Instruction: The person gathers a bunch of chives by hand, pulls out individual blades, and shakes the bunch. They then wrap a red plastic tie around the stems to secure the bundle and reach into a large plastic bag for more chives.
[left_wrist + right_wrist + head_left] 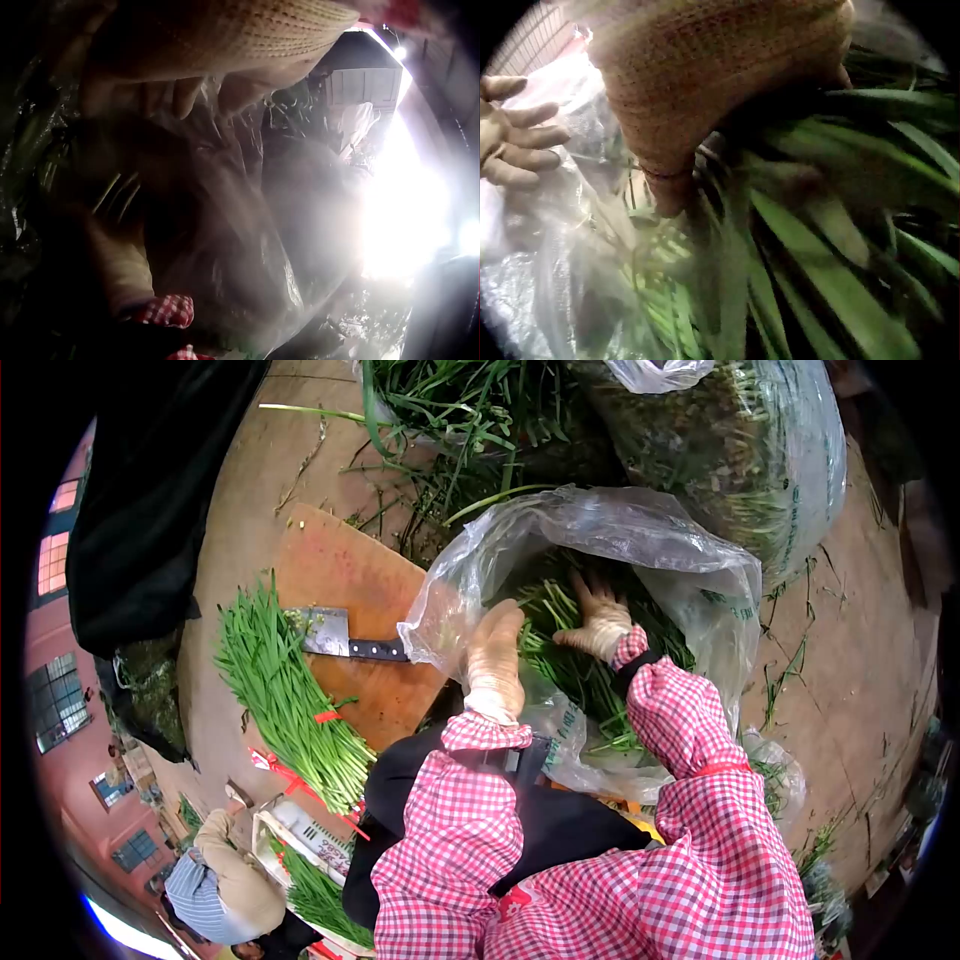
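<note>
A clear plastic bag (690, 555) stands with its mouth wide, holding long flat-leaved greens (610, 690) that look like garlic chives. My gloved right hand (600, 622) reaches inside, fingers spread over the greens and touching them. Seen from the right wrist, leaves (817, 262) run beneath the knit glove (720, 82). At the bag's near-left rim is my gloved left hand (496, 660), its fingers extended; the right wrist view shows those fingers (536, 139) spread beside the plastic. The left wrist view is dark, with the bag film (232, 195) below that hand.
Left of the bag, a cleaver (345, 640) lies on a wooden board (345, 560) beside a tied chive bundle (290, 690). A full bag (740, 470) and loose greens (470, 405) stand beyond. Another person (225, 885) is at lower left, near a white crate (262, 835).
</note>
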`<move>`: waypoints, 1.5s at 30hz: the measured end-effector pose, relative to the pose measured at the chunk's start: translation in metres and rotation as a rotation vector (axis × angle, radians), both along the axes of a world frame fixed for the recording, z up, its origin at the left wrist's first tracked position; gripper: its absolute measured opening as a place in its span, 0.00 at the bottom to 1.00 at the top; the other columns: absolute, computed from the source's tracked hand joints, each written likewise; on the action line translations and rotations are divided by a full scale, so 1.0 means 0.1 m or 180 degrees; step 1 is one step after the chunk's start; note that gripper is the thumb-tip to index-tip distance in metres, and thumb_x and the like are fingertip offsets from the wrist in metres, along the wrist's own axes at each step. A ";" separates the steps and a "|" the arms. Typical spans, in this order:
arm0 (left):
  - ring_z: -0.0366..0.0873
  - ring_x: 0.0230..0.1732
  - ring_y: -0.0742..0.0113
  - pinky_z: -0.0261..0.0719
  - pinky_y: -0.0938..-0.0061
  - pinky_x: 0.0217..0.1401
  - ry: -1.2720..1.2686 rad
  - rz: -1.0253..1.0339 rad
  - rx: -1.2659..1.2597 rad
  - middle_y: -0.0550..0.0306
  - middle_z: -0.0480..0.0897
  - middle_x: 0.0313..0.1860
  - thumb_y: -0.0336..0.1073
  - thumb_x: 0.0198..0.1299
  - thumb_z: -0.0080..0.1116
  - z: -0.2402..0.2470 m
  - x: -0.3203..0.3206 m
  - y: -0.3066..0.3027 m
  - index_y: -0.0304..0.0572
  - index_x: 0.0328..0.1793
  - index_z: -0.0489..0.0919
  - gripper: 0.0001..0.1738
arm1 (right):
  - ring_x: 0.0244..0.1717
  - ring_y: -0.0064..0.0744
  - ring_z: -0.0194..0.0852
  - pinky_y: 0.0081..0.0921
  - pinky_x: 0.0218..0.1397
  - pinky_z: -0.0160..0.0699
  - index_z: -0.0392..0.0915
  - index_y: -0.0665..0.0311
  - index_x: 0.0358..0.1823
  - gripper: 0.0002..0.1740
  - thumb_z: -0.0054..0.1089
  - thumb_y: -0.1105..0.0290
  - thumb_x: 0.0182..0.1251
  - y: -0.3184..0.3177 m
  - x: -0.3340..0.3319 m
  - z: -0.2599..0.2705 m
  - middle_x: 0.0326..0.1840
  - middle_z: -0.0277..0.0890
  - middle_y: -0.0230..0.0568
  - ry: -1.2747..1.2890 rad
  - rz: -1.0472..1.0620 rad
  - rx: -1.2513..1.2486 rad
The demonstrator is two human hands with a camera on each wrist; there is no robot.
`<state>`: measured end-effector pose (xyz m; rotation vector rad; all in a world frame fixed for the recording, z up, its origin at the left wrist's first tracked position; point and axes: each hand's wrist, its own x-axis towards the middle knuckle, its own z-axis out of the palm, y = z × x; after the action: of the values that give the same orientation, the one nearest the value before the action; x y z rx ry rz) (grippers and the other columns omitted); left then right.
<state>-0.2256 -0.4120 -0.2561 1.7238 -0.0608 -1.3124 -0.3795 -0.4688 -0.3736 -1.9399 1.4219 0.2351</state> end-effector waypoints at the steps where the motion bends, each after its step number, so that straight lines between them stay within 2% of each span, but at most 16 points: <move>1: 0.72 0.60 0.63 0.64 0.71 0.67 0.0012 -0.0040 -0.0015 0.52 0.79 0.60 0.37 0.63 0.58 0.00 0.00 -0.01 0.35 0.64 0.77 0.24 | 0.80 0.53 0.43 0.52 0.78 0.46 0.46 0.54 0.79 0.62 0.72 0.44 0.46 0.02 -0.04 -0.06 0.81 0.45 0.53 -0.0374 -0.0336 -0.0042; 3: 0.72 0.59 0.63 0.64 0.72 0.67 0.0048 -0.0120 -0.0029 0.52 0.79 0.60 0.37 0.63 0.59 0.01 -0.02 -0.03 0.34 0.64 0.77 0.24 | 0.77 0.53 0.51 0.44 0.78 0.52 0.53 0.57 0.77 0.57 0.71 0.44 0.48 0.06 -0.22 -0.24 0.77 0.54 0.54 -0.1103 -0.1018 -0.0104; 4: 0.72 0.60 0.63 0.64 0.73 0.67 0.0034 -0.0207 -0.0059 0.52 0.79 0.60 0.37 0.63 0.59 -0.01 -0.03 -0.05 0.33 0.64 0.77 0.25 | 0.72 0.52 0.61 0.35 0.74 0.60 0.63 0.61 0.72 0.47 0.68 0.46 0.54 0.00 -0.29 -0.19 0.70 0.66 0.55 -0.0973 -0.1383 -0.0075; 5: 0.72 0.61 0.63 0.64 0.73 0.68 0.0082 -0.0253 -0.0129 0.52 0.79 0.60 0.37 0.63 0.59 -0.02 -0.04 -0.08 0.32 0.64 0.77 0.25 | 0.70 0.54 0.64 0.37 0.72 0.63 0.67 0.61 0.69 0.39 0.64 0.49 0.59 0.02 -0.48 -0.61 0.68 0.69 0.56 -0.1201 -0.1677 -0.0264; 8: 0.71 0.64 0.63 0.62 0.73 0.70 0.0269 -0.0453 -0.0406 0.50 0.78 0.61 0.39 0.64 0.59 -0.02 -0.10 -0.15 0.31 0.64 0.75 0.26 | 0.65 0.56 0.68 0.40 0.67 0.68 0.70 0.62 0.67 0.31 0.52 0.51 0.69 -0.26 -0.97 -0.98 0.65 0.71 0.55 0.0524 -0.1350 -0.0425; 10: 0.70 0.64 0.63 0.62 0.73 0.70 0.0245 -0.0632 -0.0690 0.50 0.77 0.62 0.40 0.64 0.60 0.06 -0.13 -0.20 0.31 0.65 0.75 0.27 | 0.65 0.54 0.69 0.44 0.66 0.68 0.70 0.62 0.67 0.28 0.42 0.52 0.75 -0.60 -1.36 -1.02 0.65 0.72 0.53 0.0380 -0.0648 -0.0817; 12: 0.70 0.64 0.64 0.62 0.73 0.69 0.0205 -0.0860 -0.0919 0.49 0.76 0.63 0.41 0.64 0.60 0.12 -0.14 -0.25 0.31 0.67 0.73 0.28 | 0.73 0.49 0.59 0.39 0.73 0.59 0.66 0.63 0.70 0.30 0.44 0.51 0.74 -0.65 -1.46 -1.03 0.73 0.63 0.50 -0.0200 -0.0825 -0.0214; 14: 0.66 0.69 0.63 0.57 0.65 0.73 0.0346 -0.0989 -0.0886 0.53 0.74 0.66 0.45 0.64 0.59 0.16 -0.15 -0.29 0.37 0.68 0.73 0.29 | 0.76 0.49 0.52 0.37 0.76 0.53 0.62 0.63 0.72 0.36 0.51 0.49 0.70 -0.68 -1.46 -0.98 0.76 0.57 0.51 0.0590 -0.0434 -0.0082; 16: 0.66 0.71 0.62 0.57 0.60 0.75 0.0364 -0.1157 -0.0962 0.54 0.75 0.66 0.47 0.66 0.57 0.15 -0.14 -0.30 0.41 0.68 0.74 0.28 | 0.78 0.50 0.49 0.36 0.78 0.50 0.58 0.64 0.74 0.43 0.58 0.47 0.64 -0.58 -1.20 -0.64 0.78 0.53 0.53 0.0494 -0.0988 0.0094; 20: 0.69 0.68 0.58 0.61 0.58 0.73 0.0251 -0.1432 -0.0629 0.52 0.77 0.63 0.44 0.68 0.53 0.03 -0.19 -0.29 0.40 0.66 0.76 0.24 | 0.77 0.56 0.48 0.37 0.78 0.49 0.55 0.69 0.75 0.53 0.65 0.43 0.56 -0.57 -1.12 -0.96 0.76 0.54 0.60 0.0240 -0.1038 0.0254; 24: 0.70 0.68 0.55 0.62 0.60 0.73 0.0237 -0.1418 -0.0734 0.51 0.77 0.62 0.44 0.67 0.54 0.00 -0.19 -0.36 0.37 0.64 0.76 0.25 | 0.77 0.59 0.47 0.39 0.78 0.50 0.54 0.68 0.75 0.54 0.69 0.46 0.54 -0.45 -0.89 -0.91 0.76 0.53 0.62 -0.0030 -0.1124 -0.0487; 28: 0.71 0.67 0.50 0.65 0.57 0.72 0.0200 -0.1168 -0.0703 0.45 0.76 0.63 0.45 0.66 0.56 -0.01 -0.11 -0.42 0.32 0.65 0.74 0.28 | 0.79 0.59 0.44 0.39 0.80 0.48 0.41 0.70 0.78 0.62 0.70 0.45 0.53 -0.69 -0.94 -1.05 0.79 0.46 0.62 0.0185 -0.0922 0.0006; 31: 0.72 0.66 0.50 0.66 0.58 0.71 0.0268 -0.1002 -0.0659 0.43 0.76 0.63 0.46 0.67 0.56 -0.05 -0.04 -0.37 0.32 0.65 0.73 0.28 | 0.78 0.59 0.44 0.39 0.79 0.50 0.46 0.70 0.76 0.60 0.69 0.44 0.52 -0.94 -1.01 -1.18 0.77 0.50 0.63 0.0556 -0.1155 0.0365; 34: 0.73 0.66 0.52 0.68 0.61 0.70 0.0259 -0.0854 -0.0464 0.44 0.77 0.62 0.45 0.66 0.57 -0.10 0.01 -0.37 0.33 0.65 0.74 0.27 | 0.78 0.58 0.45 0.39 0.79 0.51 0.48 0.68 0.76 0.58 0.69 0.45 0.52 -0.74 -0.90 -1.32 0.77 0.52 0.63 0.0241 -0.1421 -0.0493; 37: 0.74 0.64 0.53 0.69 0.62 0.68 0.0245 -0.0808 -0.0506 0.44 0.78 0.61 0.44 0.66 0.57 -0.14 -0.01 -0.38 0.32 0.64 0.74 0.26 | 0.78 0.57 0.45 0.39 0.79 0.50 0.48 0.66 0.77 0.57 0.69 0.45 0.53 -0.65 -0.86 -1.28 0.77 0.51 0.62 -0.0148 -0.1499 -0.0321; 45: 0.77 0.62 0.53 0.71 0.63 0.67 0.0146 -0.0665 -0.0334 0.45 0.80 0.57 0.42 0.65 0.58 -0.12 -0.07 -0.36 0.31 0.61 0.76 0.24 | 0.77 0.55 0.49 0.40 0.78 0.54 0.51 0.66 0.76 0.57 0.68 0.41 0.53 -0.68 -0.96 -1.62 0.77 0.52 0.59 0.0148 -0.1012 -0.0585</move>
<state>-0.2330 -0.4482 -0.2677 1.6310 -0.2850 -1.4733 -0.4752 -0.5365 -0.5353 -1.8248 1.8109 0.0012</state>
